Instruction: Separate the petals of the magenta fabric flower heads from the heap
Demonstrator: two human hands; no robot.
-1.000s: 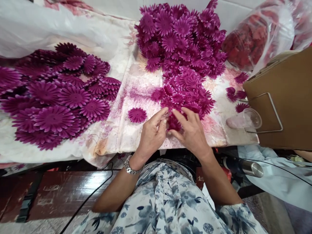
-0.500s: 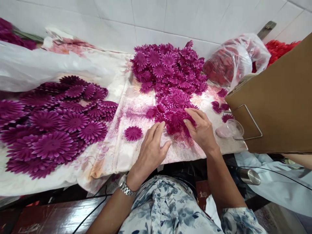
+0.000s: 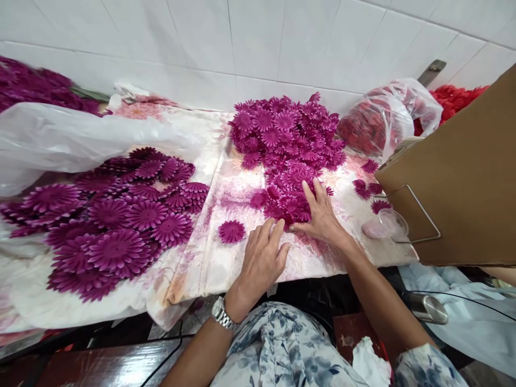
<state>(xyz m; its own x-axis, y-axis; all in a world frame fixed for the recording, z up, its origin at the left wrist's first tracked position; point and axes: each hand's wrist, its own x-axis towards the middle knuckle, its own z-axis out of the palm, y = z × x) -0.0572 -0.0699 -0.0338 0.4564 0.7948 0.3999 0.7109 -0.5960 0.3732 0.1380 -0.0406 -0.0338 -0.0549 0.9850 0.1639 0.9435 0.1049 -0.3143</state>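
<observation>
Your right hand (image 3: 322, 215) lies spread, gripping nothing, on the heap of small magenta fabric flowers (image 3: 282, 134). Your left hand (image 3: 264, 258) rests open beside it on the cloth-covered desk (image 3: 209, 263). A careless sweep could knock flowers off its edge.

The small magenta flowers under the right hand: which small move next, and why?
Probably pinch one flower at the pile's near edge with the right hand: it lies flat on the small magenta flowers, holding nothing, and the left hand rests open on the cloth.
</observation>
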